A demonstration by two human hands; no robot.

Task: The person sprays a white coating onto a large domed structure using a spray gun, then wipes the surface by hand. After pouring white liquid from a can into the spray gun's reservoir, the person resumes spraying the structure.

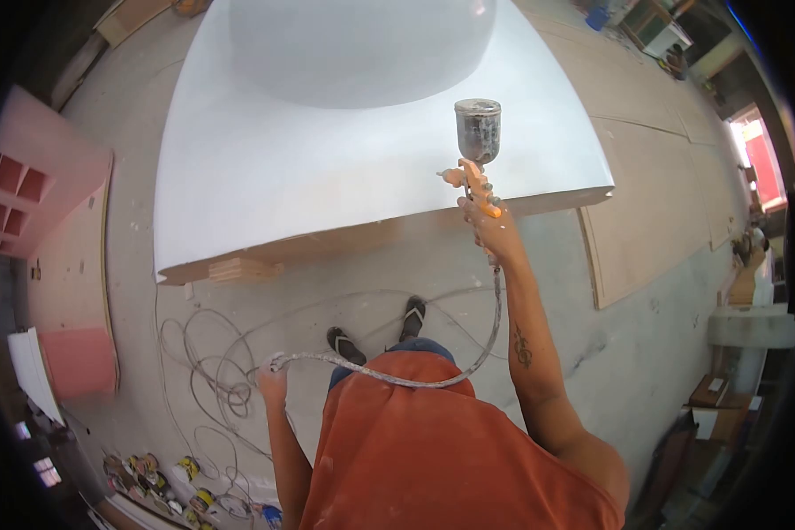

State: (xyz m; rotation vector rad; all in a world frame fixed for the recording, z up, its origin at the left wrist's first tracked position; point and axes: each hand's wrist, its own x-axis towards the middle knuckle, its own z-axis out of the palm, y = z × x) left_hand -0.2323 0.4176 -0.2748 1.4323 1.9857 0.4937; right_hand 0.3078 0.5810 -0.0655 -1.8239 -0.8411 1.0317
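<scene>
My right hand is wrapped around the handle of an orange spray gun. A paint-smeared metal cup sits upright on top of the gun, over the front part of a large white panel. From the gun's handle a spattered air hose loops down across my body. My left hand is closed around this hose, low on the left side. The gun's nozzle points left above the white surface.
Loose hose coils lie on the floor left of my feet. Wood blocks show under the panel's front edge. Flat boards lie to the right; pink cabinets stand left. Several cans sit at lower left.
</scene>
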